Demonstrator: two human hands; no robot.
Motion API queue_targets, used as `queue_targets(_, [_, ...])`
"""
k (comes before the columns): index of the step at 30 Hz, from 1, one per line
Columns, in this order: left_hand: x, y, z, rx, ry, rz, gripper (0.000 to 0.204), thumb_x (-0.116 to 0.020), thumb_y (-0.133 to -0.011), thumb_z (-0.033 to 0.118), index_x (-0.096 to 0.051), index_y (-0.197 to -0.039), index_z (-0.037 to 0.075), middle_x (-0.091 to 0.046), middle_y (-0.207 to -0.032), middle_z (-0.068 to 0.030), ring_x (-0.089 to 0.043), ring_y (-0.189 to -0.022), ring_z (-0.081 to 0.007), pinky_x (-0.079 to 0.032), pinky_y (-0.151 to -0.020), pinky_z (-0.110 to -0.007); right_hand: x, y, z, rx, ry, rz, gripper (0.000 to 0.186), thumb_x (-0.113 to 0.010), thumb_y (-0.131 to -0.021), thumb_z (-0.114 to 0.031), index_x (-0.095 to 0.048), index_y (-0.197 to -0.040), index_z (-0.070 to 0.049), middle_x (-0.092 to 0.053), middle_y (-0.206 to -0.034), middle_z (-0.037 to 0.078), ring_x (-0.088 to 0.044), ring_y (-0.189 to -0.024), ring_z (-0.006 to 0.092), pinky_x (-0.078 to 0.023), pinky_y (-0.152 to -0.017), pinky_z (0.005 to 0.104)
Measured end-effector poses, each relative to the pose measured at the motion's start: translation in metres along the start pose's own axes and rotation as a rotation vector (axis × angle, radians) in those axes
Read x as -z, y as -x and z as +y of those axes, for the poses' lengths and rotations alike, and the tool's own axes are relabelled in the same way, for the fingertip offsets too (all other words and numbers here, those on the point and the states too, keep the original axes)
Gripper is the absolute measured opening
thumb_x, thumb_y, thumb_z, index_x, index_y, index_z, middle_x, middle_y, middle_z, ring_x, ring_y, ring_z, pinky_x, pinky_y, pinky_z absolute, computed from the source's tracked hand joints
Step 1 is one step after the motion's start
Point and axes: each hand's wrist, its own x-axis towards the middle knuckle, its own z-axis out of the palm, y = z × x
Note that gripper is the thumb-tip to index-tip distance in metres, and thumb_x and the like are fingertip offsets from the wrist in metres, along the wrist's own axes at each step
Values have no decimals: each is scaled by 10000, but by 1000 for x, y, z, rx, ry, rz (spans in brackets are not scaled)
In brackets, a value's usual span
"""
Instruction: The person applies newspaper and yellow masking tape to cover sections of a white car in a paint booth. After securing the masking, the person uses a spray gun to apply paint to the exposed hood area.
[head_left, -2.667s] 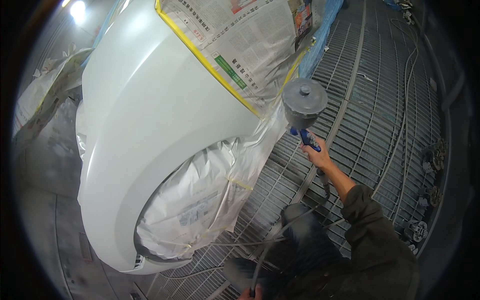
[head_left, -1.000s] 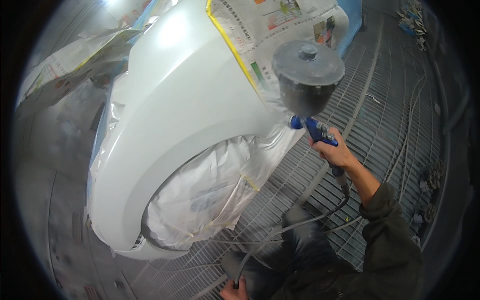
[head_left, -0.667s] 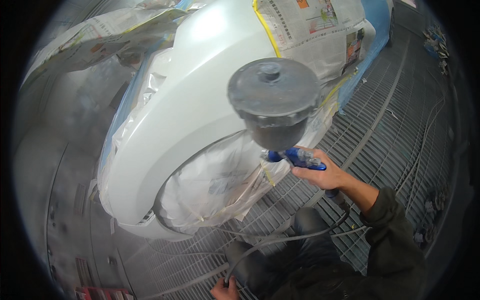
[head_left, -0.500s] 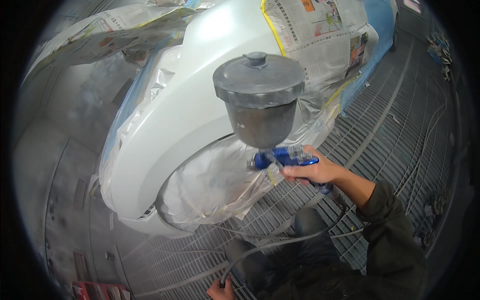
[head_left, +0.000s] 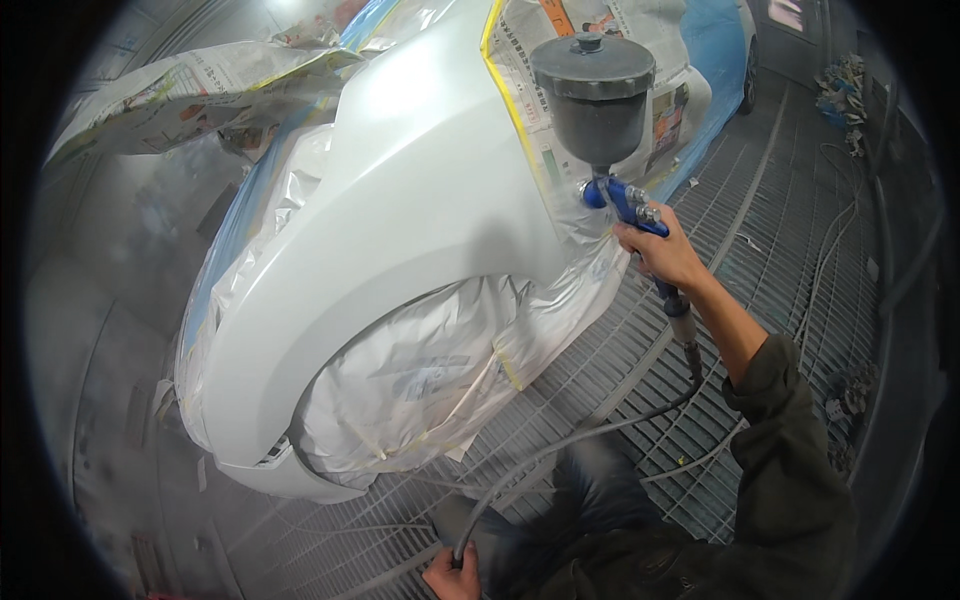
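Observation:
My right hand (head_left: 662,246) is closed round the handle of a blue spray gun (head_left: 628,203) with a grey lidded paint cup (head_left: 597,105) on top. The gun is held upright in front of the rear end of a white car fender (head_left: 400,205), apart from it. From its handle a grey air hose (head_left: 600,425) curves down to my left hand (head_left: 455,575), low in the view, which is wrapped round the hose. White plastic sheeting (head_left: 410,370) covers the wheel arch opening below the fender.
Newspaper masking (head_left: 520,90) with yellow tape covers the panel behind the fender. More newspaper (head_left: 190,85) hangs over the raised part at left. Blue film (head_left: 715,60) wraps the car's side. Underfoot is a metal floor grating (head_left: 740,280); crumpled scraps (head_left: 843,90) lie at far right.
My right hand has carried the spray gun up, away and to the right, toward the fender's rear edge. My left hand still grips the hose, and the view has shifted slightly.

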Motion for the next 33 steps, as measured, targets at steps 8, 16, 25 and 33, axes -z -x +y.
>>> queue_targets(8, [13,5,-42,23,-12,143,250,-715,-872,197,-638,-849,-40,-515,-590,-212,-454,-513,-289,-426,-541,-425,-40,27,-36,-50,-147,-156,150,-715,-890,-169,-633,-951,-59,-537,-697,-27,-484,-528,61,-410,-470,221])
queue_targets(16, [57,24,-110,165,-119,242,247,-703,-871,192,-655,-926,-44,-499,-619,-179,-426,-578,-220,-408,-574,-412,-143,60,-86,-235,-173,-558,671,-764,-866,-273,-454,-1394,3,-599,-793,12,-529,-600,97,-462,-543,267])
queue_targets(25, [105,-7,-27,71,207,101,353,-740,-851,208,-500,-702,-5,-349,-579,-172,-311,-563,-221,-346,-517,-397,-141,32,-146,-123,25,-386,157,-700,-900,-164,-627,-1004,-73,-564,-696,-20,-485,-521,72,-384,-447,249])
queue_targets(33, [137,-29,79,162,277,-138,307,-736,-899,269,-634,-776,6,-460,-571,-136,-408,-513,-226,-425,-528,-404,-40,-38,-197,-35,299,238,140,-643,-889,-138,-578,-936,-23,-549,-702,30,-537,-531,111,-453,-469,277])
